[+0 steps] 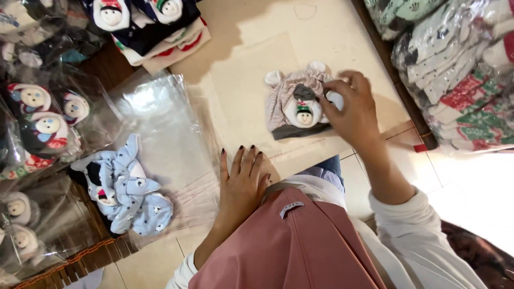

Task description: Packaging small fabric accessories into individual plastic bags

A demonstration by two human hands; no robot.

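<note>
A: Right hand (350,109) is pinching the right edge of a small grey striped baby hat (297,103), fingers curled on the fabric beside its stuffed doll face. The hat is lying flat on a cream board (251,69) in front of the person.

B: And the other hand?

A: Left hand (242,184) is resting open, palm down, fingers spread on the board's near edge, holding nothing. It is pressing just beside a sheet of clear plastic bags (160,126).

B: What looks risky?

A: In my judgement, the light pinch may be dragging the hat askew, bunching its ears, since the free hand is not steadying it. The slick plastic could also be sliding off under that palm.

B: What is lying farther out?

A: A blue star-print hat (128,187) is sitting on the plastic at left, well apart from the grey one. Bagged doll-face hats (40,115) are crowding the far left, a stack of dark ones (150,24) is sitting above, and wrapped patterned clothes (460,69) are piling up at right. Pale floor tiles (466,187) are showing beneath.
</note>
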